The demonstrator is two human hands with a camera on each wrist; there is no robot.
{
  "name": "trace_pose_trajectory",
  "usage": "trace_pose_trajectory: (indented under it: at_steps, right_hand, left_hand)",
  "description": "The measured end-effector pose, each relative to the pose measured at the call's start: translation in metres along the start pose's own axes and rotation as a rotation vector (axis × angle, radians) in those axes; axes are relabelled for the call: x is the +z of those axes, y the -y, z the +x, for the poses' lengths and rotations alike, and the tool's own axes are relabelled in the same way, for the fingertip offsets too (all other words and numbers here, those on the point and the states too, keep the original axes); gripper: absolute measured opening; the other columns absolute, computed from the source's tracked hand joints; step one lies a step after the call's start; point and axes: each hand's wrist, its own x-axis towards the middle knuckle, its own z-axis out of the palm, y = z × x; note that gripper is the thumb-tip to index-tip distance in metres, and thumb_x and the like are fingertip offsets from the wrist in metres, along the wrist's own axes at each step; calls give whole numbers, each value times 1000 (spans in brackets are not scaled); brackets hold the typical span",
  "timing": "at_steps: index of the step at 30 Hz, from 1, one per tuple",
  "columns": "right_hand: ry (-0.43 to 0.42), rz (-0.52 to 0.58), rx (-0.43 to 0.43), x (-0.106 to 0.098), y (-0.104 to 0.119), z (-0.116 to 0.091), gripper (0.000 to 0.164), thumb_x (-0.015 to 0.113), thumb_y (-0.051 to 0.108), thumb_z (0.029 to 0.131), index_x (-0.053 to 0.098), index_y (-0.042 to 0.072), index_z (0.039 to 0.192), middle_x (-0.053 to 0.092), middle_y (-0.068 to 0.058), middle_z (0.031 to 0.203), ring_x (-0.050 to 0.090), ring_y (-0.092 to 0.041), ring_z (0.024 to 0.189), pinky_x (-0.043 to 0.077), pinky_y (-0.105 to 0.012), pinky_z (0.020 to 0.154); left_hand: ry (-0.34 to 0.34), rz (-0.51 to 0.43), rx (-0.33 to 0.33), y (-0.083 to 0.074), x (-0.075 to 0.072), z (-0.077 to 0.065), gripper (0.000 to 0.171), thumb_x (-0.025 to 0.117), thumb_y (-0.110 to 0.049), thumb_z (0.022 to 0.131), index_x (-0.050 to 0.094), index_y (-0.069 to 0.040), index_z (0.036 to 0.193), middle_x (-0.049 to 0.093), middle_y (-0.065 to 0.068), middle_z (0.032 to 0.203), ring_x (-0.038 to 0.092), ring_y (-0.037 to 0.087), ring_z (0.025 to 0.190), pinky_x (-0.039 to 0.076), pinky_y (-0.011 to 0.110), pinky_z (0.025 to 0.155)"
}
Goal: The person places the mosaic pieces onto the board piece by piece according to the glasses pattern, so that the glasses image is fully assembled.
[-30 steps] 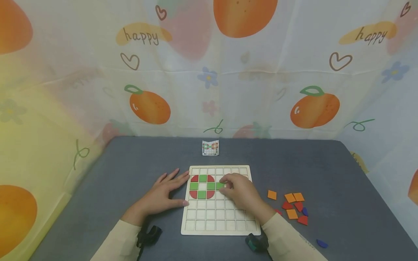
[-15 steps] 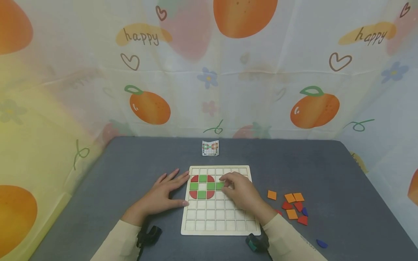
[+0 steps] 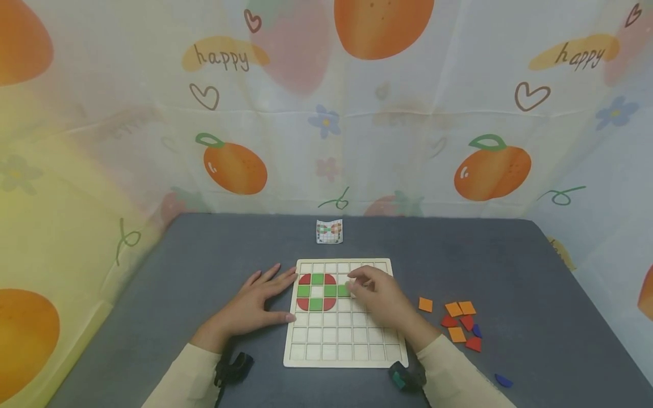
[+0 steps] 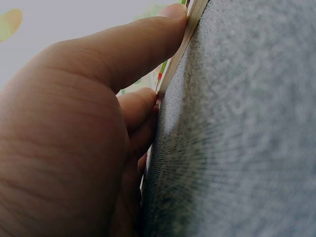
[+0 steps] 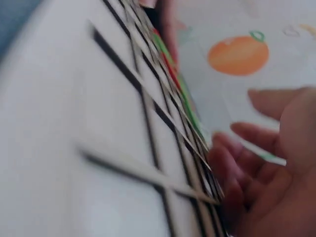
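Observation:
A pale wooden grid board (image 3: pixel 352 352) lies on the table. Red rounded corner tiles (image 3: pixel 329 305) and green square tiles (image 3: pixel 316 305) form a ring in its upper left. Another green square tile (image 3: pixel 343 290) sits in the cell to the ring's right. Just beside that tile hovers my right hand (image 3: pixel 382 296), its thumb and fingers apart with nothing between them in the right wrist view. My left hand (image 3: pixel 252 306) has spread fingers and touches the board's left edge with its fingertips and thumb (image 4: pixel 143 44). Part of the board's right side is hidden under my right hand.
Right of the board lie loose orange squares (image 3: pixel 457 335), red pieces (image 3: pixel 473 344) and blue half-round pieces (image 3: pixel 503 380). A small printed pattern card (image 3: pixel 329 232) stands behind the board. A patterned cloth hangs at the table's back edge.
My right hand has let go of the green square tile and drawn slightly to the right. The right sleeve now covers a red piece near the board. My left hand stays put.

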Motion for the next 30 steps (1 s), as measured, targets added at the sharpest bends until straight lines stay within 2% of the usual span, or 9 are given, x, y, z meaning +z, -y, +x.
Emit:
trace_pose_trajectory:
  at_steps: [8, 13, 18, 21, 26, 30]
  right_hand:
    - [33, 249, -10, -36, 6, -3, 45, 50, 35, 119, 65, -1, 141, 69, -14, 120, 67, -32, 103, 54, -48, 93]
    - [28, 324, -82, -63, 5, -5, 55, 36, 37, 121, 58, -6, 148, 67, -21, 125, 66, -35, 109, 54, -44, 94]
    - [20, 361, -160, -93, -1, -11, 66, 27, 43, 121, 52, -10, 151, 64, -26, 129, 65, -37, 112, 55, -37, 92]
    - [15, 362, -190, -110, -8, -15, 60, 27, 40, 122, 54, -5, 151, 64, -27, 130, 66, -37, 114, 55, -36, 92]
    - [13, 353, -173, -132, -24, -19, 41, 34, 31, 122, 61, 13, 147, 65, -22, 131, 66, -35, 118, 54, -35, 97]
    - [22, 339, -131, -142, -38, -22, 35, 41, 24, 120, 62, 15, 147, 65, -22, 132, 67, -35, 119, 53, -34, 98]
  left_hand:
    - [-2, 8, 13, 1, 0, 0, 99, 81, -65, 91, 39, -25, 171, 32, -9, 175, 13, 32, 165, 2, 67, 126]
    - [-1, 6, 10, 0, 0, 0, 99, 81, -65, 91, 39, -25, 171, 32, -8, 175, 13, 33, 165, 3, 67, 126]
    - [2, 5, 6, -1, -1, 0, 99, 81, -64, 91, 39, -24, 171, 33, -7, 175, 13, 33, 165, 2, 67, 126]
    - [6, 3, 3, -2, -1, 0, 99, 81, -64, 91, 39, -24, 171, 32, -7, 175, 12, 33, 165, 2, 67, 126]
    - [8, 3, -3, -2, -1, 1, 99, 81, -65, 91, 40, -24, 171, 33, -7, 175, 13, 33, 165, 2, 67, 125]
    - [7, 6, -5, -1, -1, 1, 99, 81, -65, 91, 40, -24, 171, 33, -6, 175, 13, 34, 165, 2, 68, 125]
